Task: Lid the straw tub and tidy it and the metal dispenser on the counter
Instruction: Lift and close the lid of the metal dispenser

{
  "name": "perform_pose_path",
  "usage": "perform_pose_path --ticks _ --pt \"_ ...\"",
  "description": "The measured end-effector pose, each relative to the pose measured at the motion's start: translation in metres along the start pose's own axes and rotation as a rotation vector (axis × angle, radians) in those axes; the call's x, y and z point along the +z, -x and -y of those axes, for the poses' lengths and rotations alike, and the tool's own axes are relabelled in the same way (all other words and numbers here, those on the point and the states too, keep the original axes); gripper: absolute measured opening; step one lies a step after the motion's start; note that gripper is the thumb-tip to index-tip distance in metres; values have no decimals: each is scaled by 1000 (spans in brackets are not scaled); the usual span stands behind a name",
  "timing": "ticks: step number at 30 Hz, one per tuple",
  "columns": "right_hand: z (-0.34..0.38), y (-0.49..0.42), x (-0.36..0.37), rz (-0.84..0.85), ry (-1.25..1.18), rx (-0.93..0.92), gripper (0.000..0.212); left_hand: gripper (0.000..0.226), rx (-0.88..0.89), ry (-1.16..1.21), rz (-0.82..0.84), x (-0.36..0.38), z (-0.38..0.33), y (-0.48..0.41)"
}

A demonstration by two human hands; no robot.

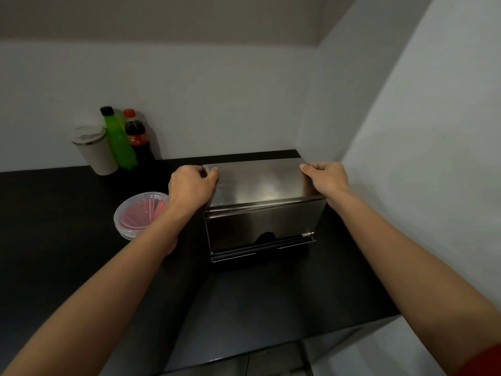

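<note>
A shiny metal dispenser (260, 207) stands on the black counter (67, 213), close to the right wall. My left hand (191, 187) grips its top left edge, thumb on the lid. My right hand (326, 179) grips its top right edge. Black straws lie in the dispenser's front tray. Left of it sits a round clear straw tub (135, 217) holding red straws, with a clear lid on top. My left forearm crosses over the tub's right side.
At the back left against the wall stand a white lidded cup (95, 150), a green bottle (119, 139) and a cola bottle (139, 139). The counter's front edge runs near the bottom right, and the wall corner is just behind the dispenser.
</note>
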State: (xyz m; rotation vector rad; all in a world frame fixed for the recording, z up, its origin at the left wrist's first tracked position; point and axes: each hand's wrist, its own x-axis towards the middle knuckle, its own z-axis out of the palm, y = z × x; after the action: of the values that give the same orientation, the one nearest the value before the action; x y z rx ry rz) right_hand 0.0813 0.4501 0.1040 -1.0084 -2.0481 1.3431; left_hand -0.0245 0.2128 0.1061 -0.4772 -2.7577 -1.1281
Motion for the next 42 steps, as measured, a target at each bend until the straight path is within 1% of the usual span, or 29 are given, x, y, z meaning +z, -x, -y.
perform_pose_path --ticks 10,16,21,27,34,42 --pt "-1 7 -1 -8 43 -24 47 42 29 -25 2 3 0 6" --pt "1 8 -1 10 78 -44 46 45 15 -194 -36 2 -1 8" --pt "2 8 0 13 110 -51 45 46 -8 -278 -84 1 -4 9" --pt "4 8 1 14 170 -72 43 48 4 -411 -50 -1 -10 7" --pt "4 9 2 10 179 -74 43 46 25 -369 -37 0 -9 7" --pt "6 7 3 21 200 -75 42 44 -14 -267 -39 3 -4 3"
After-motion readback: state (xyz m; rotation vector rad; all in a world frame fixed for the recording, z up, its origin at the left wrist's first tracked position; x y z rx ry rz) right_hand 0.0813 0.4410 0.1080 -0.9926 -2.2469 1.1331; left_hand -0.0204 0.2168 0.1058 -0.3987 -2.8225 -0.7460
